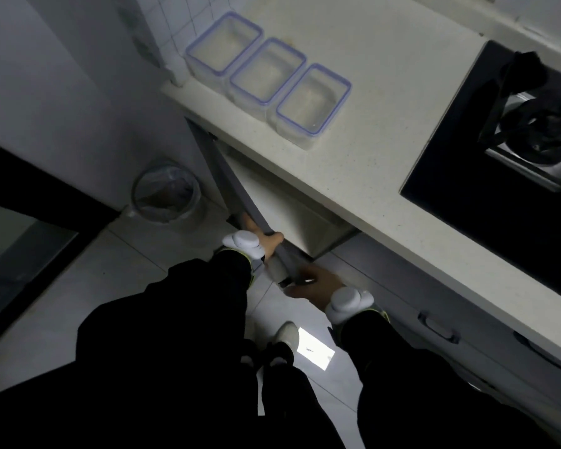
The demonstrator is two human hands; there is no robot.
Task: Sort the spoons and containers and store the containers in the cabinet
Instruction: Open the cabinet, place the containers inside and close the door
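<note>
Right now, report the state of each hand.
Left hand: shut on the cabinet door edge.
Right hand: fingers at the door's lower corner; grip cannot be told.

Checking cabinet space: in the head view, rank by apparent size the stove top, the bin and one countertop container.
1. Stove top, largest, though cropped.
2. Bin.
3. Nearest container.
Bin and container look close in size; the bin sits farther below, so their order is unsure.

No readable text, labels, brands, numbers or signs anywhere: none on the three containers (268,77), the counter (386,92) or the cabinet door (230,186).
</note>
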